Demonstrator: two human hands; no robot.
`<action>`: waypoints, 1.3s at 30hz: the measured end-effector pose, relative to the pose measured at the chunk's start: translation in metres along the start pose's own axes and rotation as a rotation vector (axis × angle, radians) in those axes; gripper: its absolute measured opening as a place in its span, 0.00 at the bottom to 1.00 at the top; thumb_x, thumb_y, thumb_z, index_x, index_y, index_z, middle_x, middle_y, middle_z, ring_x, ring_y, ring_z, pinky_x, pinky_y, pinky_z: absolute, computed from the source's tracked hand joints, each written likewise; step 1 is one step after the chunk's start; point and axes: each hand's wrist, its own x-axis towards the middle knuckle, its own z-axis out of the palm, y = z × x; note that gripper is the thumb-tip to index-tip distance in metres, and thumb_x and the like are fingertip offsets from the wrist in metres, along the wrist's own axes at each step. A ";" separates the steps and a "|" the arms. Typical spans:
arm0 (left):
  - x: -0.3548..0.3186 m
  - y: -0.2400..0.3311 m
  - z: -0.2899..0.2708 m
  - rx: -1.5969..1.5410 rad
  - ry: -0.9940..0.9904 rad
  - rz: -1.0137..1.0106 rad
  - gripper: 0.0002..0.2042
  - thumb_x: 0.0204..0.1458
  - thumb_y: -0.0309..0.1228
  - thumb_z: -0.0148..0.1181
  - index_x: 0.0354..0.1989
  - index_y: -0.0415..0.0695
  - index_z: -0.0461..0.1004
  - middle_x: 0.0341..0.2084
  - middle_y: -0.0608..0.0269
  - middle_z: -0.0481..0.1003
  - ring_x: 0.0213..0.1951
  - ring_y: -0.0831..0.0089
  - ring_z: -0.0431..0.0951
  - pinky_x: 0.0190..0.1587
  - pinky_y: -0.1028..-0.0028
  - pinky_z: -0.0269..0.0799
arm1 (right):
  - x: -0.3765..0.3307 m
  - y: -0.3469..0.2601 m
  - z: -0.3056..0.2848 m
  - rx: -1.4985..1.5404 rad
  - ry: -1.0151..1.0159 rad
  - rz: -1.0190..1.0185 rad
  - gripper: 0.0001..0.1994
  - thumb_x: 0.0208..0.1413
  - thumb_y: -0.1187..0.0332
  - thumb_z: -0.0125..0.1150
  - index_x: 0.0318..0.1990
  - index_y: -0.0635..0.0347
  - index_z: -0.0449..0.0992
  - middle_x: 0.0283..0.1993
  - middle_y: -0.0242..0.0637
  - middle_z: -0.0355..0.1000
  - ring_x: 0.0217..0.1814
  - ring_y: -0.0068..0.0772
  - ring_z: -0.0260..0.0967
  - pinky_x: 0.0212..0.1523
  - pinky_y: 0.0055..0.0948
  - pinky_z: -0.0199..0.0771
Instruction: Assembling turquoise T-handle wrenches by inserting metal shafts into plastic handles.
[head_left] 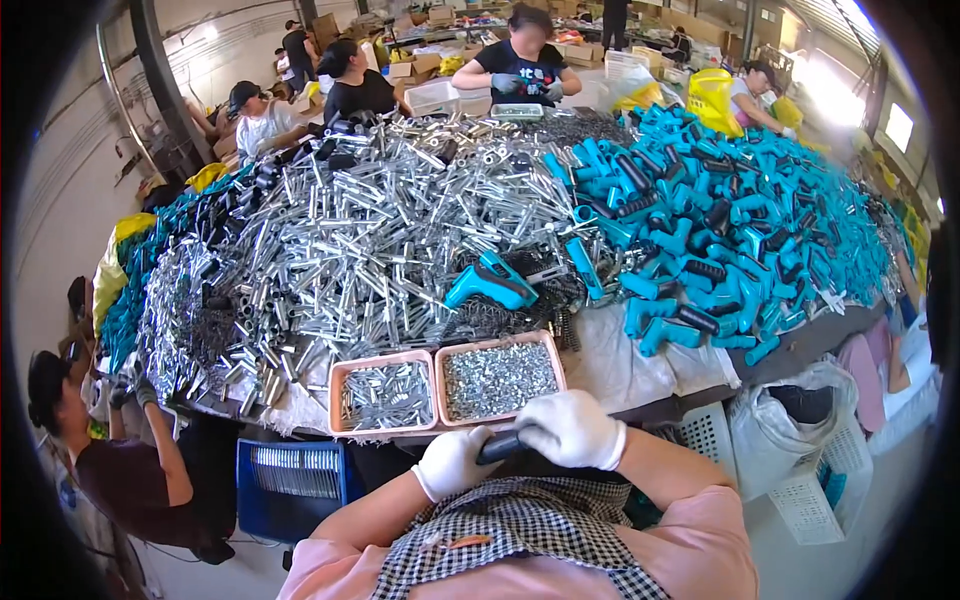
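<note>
Left hand [455,462] and right hand [572,428], white-gloved, both closed on dark tool handle [500,447] at surface near edge; two pink trays [437,375] of screws just beyond.

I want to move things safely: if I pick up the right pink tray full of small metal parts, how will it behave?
The right pink tray is heaped with small metal parts, so it is probably heavy for its size. The parts lie loose, so they would likely slide and spill if it tilts. Its thin walls look like plastic and may flex, so gripping two sides seems wiser.
</note>
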 end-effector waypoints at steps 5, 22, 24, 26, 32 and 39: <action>0.004 -0.001 -0.004 -0.406 -0.098 -0.079 0.22 0.44 0.35 0.70 0.48 0.40 0.75 0.32 0.50 0.79 0.35 0.60 0.82 0.42 0.66 0.76 | -0.004 0.016 0.014 -0.008 0.058 -0.078 0.10 0.55 0.66 0.62 0.42 0.56 0.70 0.33 0.42 0.76 0.33 0.50 0.75 0.31 0.43 0.74; 0.032 -0.005 -0.007 -0.197 -0.075 -0.078 0.19 0.48 0.43 0.68 0.43 0.43 0.75 0.25 0.48 0.78 0.31 0.51 0.81 0.35 0.62 0.75 | -0.003 0.097 -0.064 0.103 -0.201 0.272 0.42 0.47 0.59 0.70 0.67 0.65 0.56 0.49 0.45 0.76 0.49 0.39 0.76 0.51 0.35 0.75; 0.031 -0.006 -0.014 -0.231 -0.074 -0.126 0.20 0.47 0.43 0.69 0.43 0.43 0.75 0.25 0.50 0.78 0.31 0.55 0.82 0.36 0.64 0.75 | -0.006 0.141 -0.098 -0.419 0.100 0.205 0.39 0.41 0.60 0.72 0.62 0.64 0.64 0.48 0.50 0.75 0.49 0.49 0.75 0.51 0.41 0.74; 0.028 -0.008 -0.015 -0.264 -0.050 -0.116 0.20 0.47 0.43 0.69 0.43 0.42 0.75 0.26 0.51 0.78 0.30 0.56 0.82 0.36 0.65 0.75 | -0.011 0.170 -0.135 -0.750 0.056 0.481 0.39 0.39 0.65 0.69 0.63 0.59 0.62 0.48 0.51 0.73 0.51 0.56 0.70 0.52 0.45 0.72; 0.027 -0.006 -0.015 -0.323 -0.043 -0.107 0.21 0.47 0.42 0.69 0.44 0.41 0.75 0.26 0.49 0.78 0.31 0.56 0.81 0.37 0.64 0.75 | -0.049 0.240 -0.162 -0.862 -0.166 0.739 0.45 0.38 0.62 0.74 0.66 0.55 0.57 0.59 0.49 0.67 0.60 0.52 0.66 0.59 0.45 0.70; 0.011 -0.004 -0.022 -0.395 -0.046 -0.140 0.24 0.48 0.42 0.68 0.50 0.41 0.73 0.25 0.50 0.78 0.28 0.58 0.81 0.36 0.65 0.75 | -0.058 0.250 -0.156 -0.879 -0.180 0.697 0.48 0.34 0.62 0.77 0.67 0.52 0.57 0.62 0.49 0.63 0.62 0.53 0.64 0.60 0.44 0.69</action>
